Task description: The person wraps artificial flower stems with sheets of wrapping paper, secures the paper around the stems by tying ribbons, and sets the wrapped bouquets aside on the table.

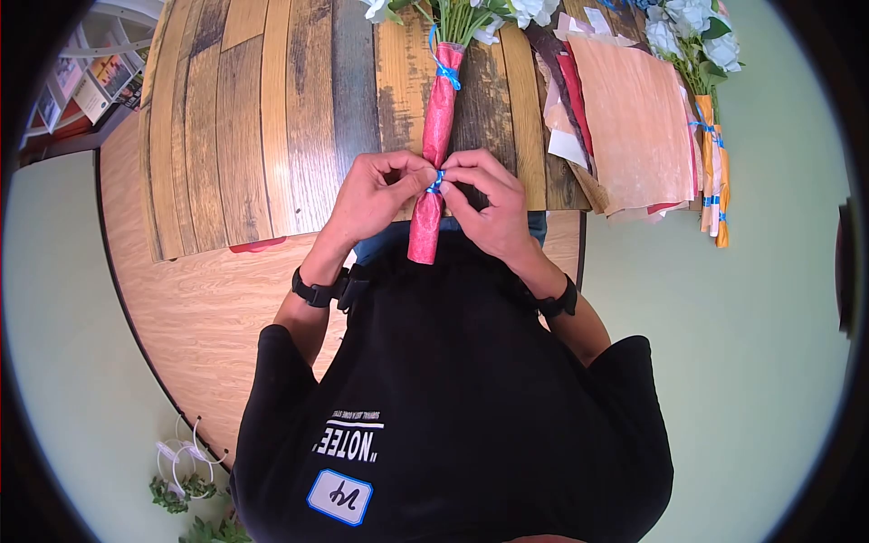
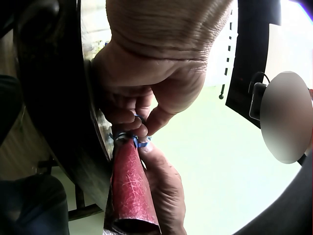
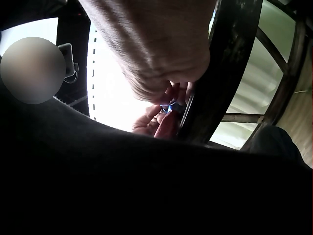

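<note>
A bouquet wrapped in red paper [image 1: 439, 118] lies across the table's front edge, its lower end jutting toward the person. Green stems [image 1: 455, 23] and white flowers show at its top. One blue ribbon [image 1: 448, 76] is tied near the upper end of the wrap. Lower down, a second blue ribbon [image 2: 142, 143] circles the wrap where it narrows. The left hand [image 1: 378, 192] pinches this lower ribbon between thumb and fingers. From the other side the right hand [image 1: 493, 201] pinches it too, fingertips close to the left ones. In the right wrist view the fingertips are dark and partly hidden.
Stacked sheets of wrapping paper [image 1: 629, 127] lie at the table's right. Beyond them are finished-looking bouquets with white flowers [image 1: 692, 36] and ribbon-tied wraps [image 1: 711, 172]. A rack with printed cards [image 1: 95, 77] stands at the far left. The wooden table [image 1: 244, 136] has a curved edge.
</note>
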A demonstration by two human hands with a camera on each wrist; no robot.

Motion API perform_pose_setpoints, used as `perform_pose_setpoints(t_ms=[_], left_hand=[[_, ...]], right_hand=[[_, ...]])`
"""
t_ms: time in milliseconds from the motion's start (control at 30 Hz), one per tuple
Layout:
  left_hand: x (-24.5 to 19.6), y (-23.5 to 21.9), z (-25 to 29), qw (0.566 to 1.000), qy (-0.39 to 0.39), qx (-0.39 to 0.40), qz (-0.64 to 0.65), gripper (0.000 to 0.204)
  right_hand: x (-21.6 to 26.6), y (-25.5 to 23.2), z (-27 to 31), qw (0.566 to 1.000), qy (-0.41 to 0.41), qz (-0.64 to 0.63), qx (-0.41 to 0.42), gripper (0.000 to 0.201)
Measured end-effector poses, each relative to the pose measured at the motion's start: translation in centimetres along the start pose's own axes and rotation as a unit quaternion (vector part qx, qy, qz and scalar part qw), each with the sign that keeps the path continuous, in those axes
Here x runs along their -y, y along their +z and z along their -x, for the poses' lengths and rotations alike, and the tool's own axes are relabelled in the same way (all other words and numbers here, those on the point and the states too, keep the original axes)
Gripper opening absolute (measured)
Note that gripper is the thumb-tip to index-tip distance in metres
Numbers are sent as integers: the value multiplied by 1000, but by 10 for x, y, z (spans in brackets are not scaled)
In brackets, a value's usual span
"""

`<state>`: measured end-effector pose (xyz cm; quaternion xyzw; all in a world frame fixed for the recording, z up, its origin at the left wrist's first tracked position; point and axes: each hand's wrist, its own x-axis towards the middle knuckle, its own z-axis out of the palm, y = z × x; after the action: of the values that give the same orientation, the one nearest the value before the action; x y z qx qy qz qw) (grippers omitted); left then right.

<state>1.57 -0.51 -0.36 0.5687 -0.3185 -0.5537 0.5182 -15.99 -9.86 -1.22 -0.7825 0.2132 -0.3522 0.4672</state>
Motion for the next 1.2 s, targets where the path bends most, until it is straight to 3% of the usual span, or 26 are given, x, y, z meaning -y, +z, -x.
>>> perform_pose_setpoints(t_ms=[367,867,933,1200], left_hand=[[-1,-2,2,998,21,1,-58,14],[-7,-15,4,984,80,61,-146,10],[-6,-18,3,981,99,67,-155,10],[-17,-28,3,947,152,47,-279,10]], right_hand=[[0,3,1,1000,2,-4,-5,18],[14,-21,1,989,76,-75,105,20],[19,-25,3,968,205,-52,138,24],[20,-34,7,952,277,-77,108,26]])
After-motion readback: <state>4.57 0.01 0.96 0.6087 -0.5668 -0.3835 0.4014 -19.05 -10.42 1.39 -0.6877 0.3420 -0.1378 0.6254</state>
